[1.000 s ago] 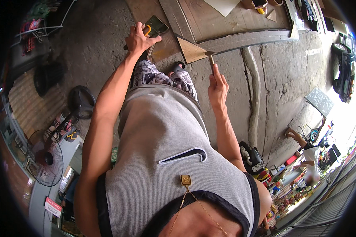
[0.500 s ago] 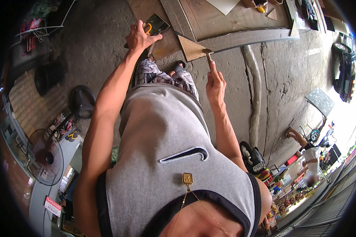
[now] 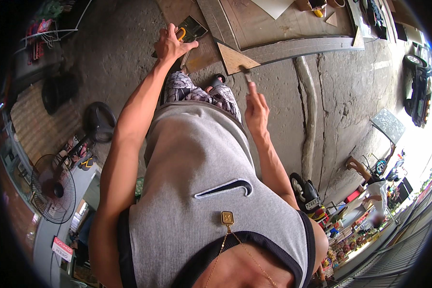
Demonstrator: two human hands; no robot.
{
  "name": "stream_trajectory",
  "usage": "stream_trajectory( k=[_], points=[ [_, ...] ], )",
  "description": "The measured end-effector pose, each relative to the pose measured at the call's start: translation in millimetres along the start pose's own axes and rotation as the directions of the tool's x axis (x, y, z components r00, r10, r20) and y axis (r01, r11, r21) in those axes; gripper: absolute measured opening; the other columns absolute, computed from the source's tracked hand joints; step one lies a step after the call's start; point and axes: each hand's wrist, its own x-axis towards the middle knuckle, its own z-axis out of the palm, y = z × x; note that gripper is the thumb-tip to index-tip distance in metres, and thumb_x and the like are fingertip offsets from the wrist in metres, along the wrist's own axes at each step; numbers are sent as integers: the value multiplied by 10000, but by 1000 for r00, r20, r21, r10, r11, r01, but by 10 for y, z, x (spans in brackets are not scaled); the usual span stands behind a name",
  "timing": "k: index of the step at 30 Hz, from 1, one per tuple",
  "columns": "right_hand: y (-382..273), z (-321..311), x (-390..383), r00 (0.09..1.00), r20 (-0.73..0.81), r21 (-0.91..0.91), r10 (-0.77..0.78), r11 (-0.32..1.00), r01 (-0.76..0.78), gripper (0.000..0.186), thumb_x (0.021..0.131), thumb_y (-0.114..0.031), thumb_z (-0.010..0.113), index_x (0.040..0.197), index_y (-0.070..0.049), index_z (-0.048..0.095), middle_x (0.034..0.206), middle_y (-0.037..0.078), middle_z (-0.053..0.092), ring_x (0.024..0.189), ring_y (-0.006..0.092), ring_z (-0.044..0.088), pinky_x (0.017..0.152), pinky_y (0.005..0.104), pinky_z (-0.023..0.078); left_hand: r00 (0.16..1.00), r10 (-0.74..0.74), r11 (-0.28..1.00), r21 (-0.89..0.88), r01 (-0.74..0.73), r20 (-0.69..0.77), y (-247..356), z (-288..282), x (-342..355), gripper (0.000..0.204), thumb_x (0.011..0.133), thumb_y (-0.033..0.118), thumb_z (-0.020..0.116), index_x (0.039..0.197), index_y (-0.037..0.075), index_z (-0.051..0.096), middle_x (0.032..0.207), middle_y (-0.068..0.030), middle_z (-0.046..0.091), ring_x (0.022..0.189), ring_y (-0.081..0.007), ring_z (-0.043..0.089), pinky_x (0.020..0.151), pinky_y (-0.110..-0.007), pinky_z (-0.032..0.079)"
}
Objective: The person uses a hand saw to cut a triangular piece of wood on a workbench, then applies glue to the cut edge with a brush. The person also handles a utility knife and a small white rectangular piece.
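Right hand point(image 3: 257, 111) slid left gripping tool point(image 3: 246, 73), board point(image 3: 232, 58) ahead; left hand point(image 3: 169, 47) splayed by orange handle point(image 3: 181, 33), can't tell grip.

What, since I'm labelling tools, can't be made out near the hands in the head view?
All in the head view:
- Orange curved piece: partly hidden by the left hand; its kind is unclear.
- Tool's head, beyond the right hand: blurred, exact shape lost.
- White sheet: cut off by the top edge.
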Motion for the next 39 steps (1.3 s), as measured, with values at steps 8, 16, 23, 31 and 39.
stream_trajectory(
  k=[8, 16, 23, 31, 39],
  points=[
    [-9, 4, -16, 995, 83, -2, 54, 999, -54, 586, 878, 59, 598, 1409, -176, 517, 754, 128, 552, 617, 230, 553, 593, 348, 480, 1000, -20, 998, 57, 21, -11, 50, -29, -26, 821, 528, 582, 827, 1124, 132, 487, 1032, -206, 584, 853, -382, 651, 697, -485, 538],
    [-138, 72, 127, 992, 125, -2, -17, 1000, 17, 592, 878, 52, 596, 1411, -192, 516, 795, 131, 592, 636, 263, 583, 616, 347, 502, 1000, -24, 998, 52, 25, -18, 83, -67, -36, 813, 522, 578, 827, 1118, 134, 496, 1022, -203, 585, 842, -373, 654, 689, -483, 539],
    [-146, 127, 243, 988, 147, -14, 39, 999, -38, 577, 878, 50, 588, 1403, -179, 522, 774, 141, 587, 621, 277, 572, 613, 372, 496, 999, -5, 999, 42, 6, -31, 45, -10, -26, 800, 524, 576, 819, 1109, 132, 500, 1010, -199, 587, 842, -371, 650, 687, -480, 538],
    [-60, 0, 143, 988, 98, -69, 120, 991, -114, 495, 896, 29, 582, 1365, -127, 558, 742, 129, 575, 620, 232, 556, 611, 354, 488, 999, -34, 999, 21, 34, -10, 59, -27, -35, 795, 518, 559, 828, 1101, 125, 507, 1014, -174, 592, 834, -346, 655, 712, -454, 541],
    [135, -139, 1243, 999, -13, -217, 43, 975, -44, 455, 888, -29, 564, 1316, -179, 601, 825, 184, 595, 745, 331, 595, 677, 433, 500, 983, -57, 911, -394, 124, 176, -44, -384, -43, 681, 501, 542, 872, 874, 38, 605, 811, -91, 643, 775, -205, 622, 715, -363, 507]
  ],
)
